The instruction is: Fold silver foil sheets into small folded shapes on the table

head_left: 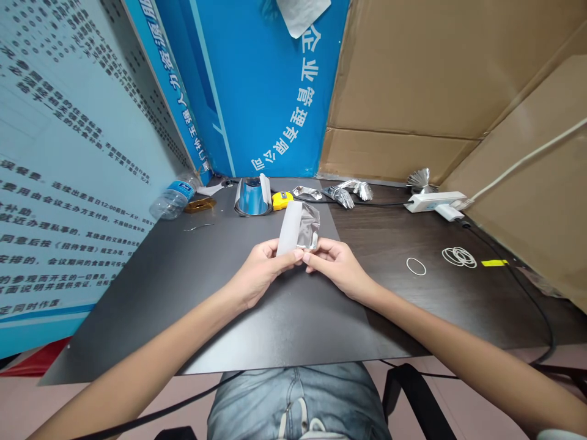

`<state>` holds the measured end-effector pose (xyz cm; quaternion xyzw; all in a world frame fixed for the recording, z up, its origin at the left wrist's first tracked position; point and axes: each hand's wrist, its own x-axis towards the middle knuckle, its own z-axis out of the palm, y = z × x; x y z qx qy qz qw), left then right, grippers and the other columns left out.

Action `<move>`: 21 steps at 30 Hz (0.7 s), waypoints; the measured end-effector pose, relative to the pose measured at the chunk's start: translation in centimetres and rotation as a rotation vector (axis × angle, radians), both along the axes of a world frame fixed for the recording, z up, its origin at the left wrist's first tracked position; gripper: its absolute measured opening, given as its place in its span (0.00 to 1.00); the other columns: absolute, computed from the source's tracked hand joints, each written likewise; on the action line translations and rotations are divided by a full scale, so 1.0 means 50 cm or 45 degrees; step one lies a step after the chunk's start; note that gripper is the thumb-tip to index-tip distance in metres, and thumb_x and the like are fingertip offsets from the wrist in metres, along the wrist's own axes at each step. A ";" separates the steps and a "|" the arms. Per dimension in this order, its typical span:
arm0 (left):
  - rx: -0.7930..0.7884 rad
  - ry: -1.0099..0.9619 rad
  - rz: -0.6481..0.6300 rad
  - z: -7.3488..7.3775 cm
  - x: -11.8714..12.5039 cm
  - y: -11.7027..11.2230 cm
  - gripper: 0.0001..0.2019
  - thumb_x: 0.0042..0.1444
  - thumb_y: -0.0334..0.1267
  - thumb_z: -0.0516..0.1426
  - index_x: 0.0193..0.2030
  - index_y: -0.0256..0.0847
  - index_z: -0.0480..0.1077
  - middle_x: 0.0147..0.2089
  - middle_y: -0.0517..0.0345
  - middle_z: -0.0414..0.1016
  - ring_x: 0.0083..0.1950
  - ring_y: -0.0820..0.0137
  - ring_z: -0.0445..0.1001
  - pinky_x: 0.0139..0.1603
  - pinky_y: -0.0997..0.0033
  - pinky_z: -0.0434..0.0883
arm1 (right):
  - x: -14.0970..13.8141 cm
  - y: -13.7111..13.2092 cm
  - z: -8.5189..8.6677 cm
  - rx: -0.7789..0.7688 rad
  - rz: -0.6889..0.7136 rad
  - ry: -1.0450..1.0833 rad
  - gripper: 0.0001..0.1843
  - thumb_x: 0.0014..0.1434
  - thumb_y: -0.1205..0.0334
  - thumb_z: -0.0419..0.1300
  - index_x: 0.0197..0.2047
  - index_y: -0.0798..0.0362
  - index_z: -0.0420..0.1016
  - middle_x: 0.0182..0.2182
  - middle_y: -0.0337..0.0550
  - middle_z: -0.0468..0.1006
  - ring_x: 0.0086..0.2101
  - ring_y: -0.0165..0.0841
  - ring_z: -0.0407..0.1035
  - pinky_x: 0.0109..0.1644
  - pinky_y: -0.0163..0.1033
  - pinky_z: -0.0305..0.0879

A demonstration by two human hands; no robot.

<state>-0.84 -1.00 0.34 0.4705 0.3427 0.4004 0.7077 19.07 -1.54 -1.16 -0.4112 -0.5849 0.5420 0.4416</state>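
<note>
The left hand (259, 273) and the right hand (337, 266) are close together, and both pinch the lower edge of a silver foil sheet (310, 227) with a white paper strip (288, 228) along it, above the dark table (293, 324). Far beyond this sheet lie folded foil pieces (342, 193) and a pleated foil fan (420, 181), already shaped. To its right stay rubber bands (459, 256).

A water bottle (176, 197) lies on its side at the far left of the table (394, 244), with a yellow tape measure (282, 200) farther right; a white power strip (433, 201) sits far right, rubber bands (459, 256) nearer.
</note>
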 end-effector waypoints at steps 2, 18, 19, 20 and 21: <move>-0.021 -0.053 -0.024 0.004 0.002 -0.002 0.14 0.58 0.42 0.71 0.46 0.35 0.81 0.44 0.51 0.81 0.46 0.68 0.77 0.54 0.67 0.72 | 0.001 0.001 0.001 -0.010 0.023 0.052 0.17 0.59 0.47 0.72 0.37 0.53 0.78 0.30 0.40 0.79 0.32 0.33 0.75 0.40 0.39 0.72; -0.111 -0.051 0.075 0.009 -0.005 -0.005 0.14 0.55 0.41 0.72 0.43 0.35 0.81 0.41 0.54 0.80 0.42 0.71 0.75 0.50 0.70 0.71 | 0.009 0.002 0.009 0.024 0.034 0.066 0.15 0.61 0.49 0.71 0.36 0.52 0.79 0.31 0.40 0.82 0.33 0.33 0.77 0.42 0.39 0.74; -0.096 -0.036 0.068 0.010 -0.005 -0.007 0.14 0.56 0.41 0.71 0.44 0.35 0.81 0.41 0.53 0.80 0.43 0.70 0.75 0.50 0.69 0.71 | 0.008 0.002 0.009 0.019 0.033 0.050 0.16 0.61 0.48 0.71 0.35 0.52 0.78 0.30 0.40 0.82 0.33 0.33 0.77 0.42 0.39 0.74; -0.079 -0.021 0.060 0.011 -0.004 -0.008 0.14 0.57 0.42 0.71 0.45 0.35 0.80 0.42 0.53 0.80 0.43 0.70 0.75 0.50 0.69 0.71 | 0.007 0.002 0.009 0.011 0.035 0.036 0.16 0.61 0.48 0.71 0.34 0.52 0.78 0.30 0.41 0.82 0.33 0.34 0.77 0.43 0.39 0.73; -0.063 -0.003 0.053 0.011 -0.004 -0.010 0.14 0.57 0.42 0.70 0.45 0.35 0.80 0.42 0.53 0.80 0.43 0.69 0.75 0.50 0.68 0.71 | 0.006 0.001 0.009 0.004 0.035 0.024 0.17 0.60 0.47 0.71 0.34 0.52 0.78 0.30 0.41 0.82 0.34 0.34 0.78 0.43 0.40 0.73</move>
